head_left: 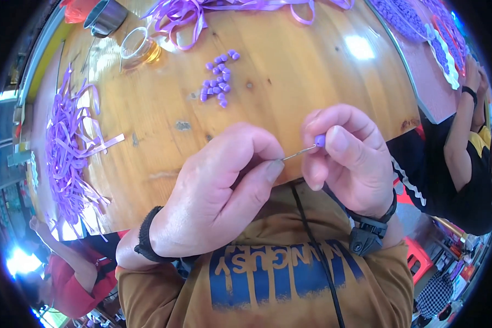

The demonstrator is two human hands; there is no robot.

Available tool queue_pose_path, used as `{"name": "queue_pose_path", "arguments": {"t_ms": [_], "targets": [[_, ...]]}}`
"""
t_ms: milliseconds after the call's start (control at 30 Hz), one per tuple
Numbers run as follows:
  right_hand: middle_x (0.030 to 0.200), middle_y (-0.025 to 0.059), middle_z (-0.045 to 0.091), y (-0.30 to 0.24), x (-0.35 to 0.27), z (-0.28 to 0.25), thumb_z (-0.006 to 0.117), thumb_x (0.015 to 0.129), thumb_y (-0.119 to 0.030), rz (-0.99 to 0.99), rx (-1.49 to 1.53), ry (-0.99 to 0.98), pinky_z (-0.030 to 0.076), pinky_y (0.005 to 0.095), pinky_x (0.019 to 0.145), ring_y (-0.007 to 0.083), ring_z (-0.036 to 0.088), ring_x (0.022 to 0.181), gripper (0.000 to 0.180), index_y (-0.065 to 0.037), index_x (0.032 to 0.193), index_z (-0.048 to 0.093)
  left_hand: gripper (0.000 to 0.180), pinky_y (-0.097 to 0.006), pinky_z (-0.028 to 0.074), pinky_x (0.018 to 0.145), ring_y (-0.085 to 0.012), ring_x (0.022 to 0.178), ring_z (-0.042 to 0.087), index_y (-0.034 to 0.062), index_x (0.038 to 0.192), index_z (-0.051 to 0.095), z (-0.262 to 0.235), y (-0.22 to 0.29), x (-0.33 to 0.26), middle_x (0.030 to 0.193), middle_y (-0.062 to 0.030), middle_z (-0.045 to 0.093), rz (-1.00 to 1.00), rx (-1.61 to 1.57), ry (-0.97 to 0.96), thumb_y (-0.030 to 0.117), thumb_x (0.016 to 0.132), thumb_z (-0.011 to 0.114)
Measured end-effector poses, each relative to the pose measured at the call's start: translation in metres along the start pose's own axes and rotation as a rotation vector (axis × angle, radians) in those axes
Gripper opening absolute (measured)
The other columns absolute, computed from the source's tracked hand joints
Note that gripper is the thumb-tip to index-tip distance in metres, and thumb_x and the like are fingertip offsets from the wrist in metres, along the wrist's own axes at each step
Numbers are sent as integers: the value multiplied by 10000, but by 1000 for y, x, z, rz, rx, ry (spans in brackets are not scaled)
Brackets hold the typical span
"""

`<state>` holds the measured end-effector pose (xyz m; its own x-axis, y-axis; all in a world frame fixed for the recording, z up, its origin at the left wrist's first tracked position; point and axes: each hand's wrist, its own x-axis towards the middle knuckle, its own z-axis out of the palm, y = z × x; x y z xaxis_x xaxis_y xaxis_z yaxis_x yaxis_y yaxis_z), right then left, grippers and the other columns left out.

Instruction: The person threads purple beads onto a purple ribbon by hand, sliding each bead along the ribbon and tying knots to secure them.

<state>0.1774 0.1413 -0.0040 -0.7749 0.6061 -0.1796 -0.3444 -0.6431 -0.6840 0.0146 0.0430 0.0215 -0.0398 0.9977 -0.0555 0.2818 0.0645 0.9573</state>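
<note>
Over the near edge of the wooden table (290, 76), my left hand (218, 188) pinches a thin metal needle (299, 153) between thumb and forefinger. The needle slants up to the right, and its far end meets a small purple bead (320, 140). That bead sits between the thumb and fingers of my right hand (355, 158); whether the needle passes into its hole I cannot tell. Beyond my hands lies a loose group of purple beads (220, 79) on the tabletop.
A heap of purple ribbons (71, 158) covers the table's left side, with more ribbon (202, 11) along the far edge. A cup of amber liquid (141, 48) and a metal mug (106, 19) stand far left. People sit at left (79, 279) and right (459, 153).
</note>
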Motion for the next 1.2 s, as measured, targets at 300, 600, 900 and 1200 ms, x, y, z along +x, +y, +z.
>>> {"name": "queue_pose_path", "arguments": {"t_ms": [300,600,900,1200], "targets": [[889,127,544,1,-12,-9,551,869,-117,-27,-20,-37,475,263,531,148,559,605,166,16,968,550,79,-187,354,637,-58,714,419,23,928,491,13,5,-5,827,-5,455,23,75,-4,7,856,519],[912,131,537,2,-15,-12,550,868,-111,-106,-170,-94,472,244,578,150,561,637,196,33,1000,549,86,-278,430,593,-189,662,527,26,894,530,15,2,-4,768,-84,506,48,80,74,-7,816,535],[871,91,603,8,-15,-17,563,864,-54,-102,-90,-54,510,252,627,120,587,703,152,30,991,565,86,-267,420,579,-174,643,513,25,896,535,14,-4,-8,755,-75,497,66,89,84,-6,816,539],[924,157,632,14,-15,-12,591,831,-14,-120,-30,-30,526,239,601,126,604,654,142,26,966,566,85,-194,378,612,-61,699,455,22,919,529,16,-8,-10,814,-13,493,119,160,50,6,839,550]]}}
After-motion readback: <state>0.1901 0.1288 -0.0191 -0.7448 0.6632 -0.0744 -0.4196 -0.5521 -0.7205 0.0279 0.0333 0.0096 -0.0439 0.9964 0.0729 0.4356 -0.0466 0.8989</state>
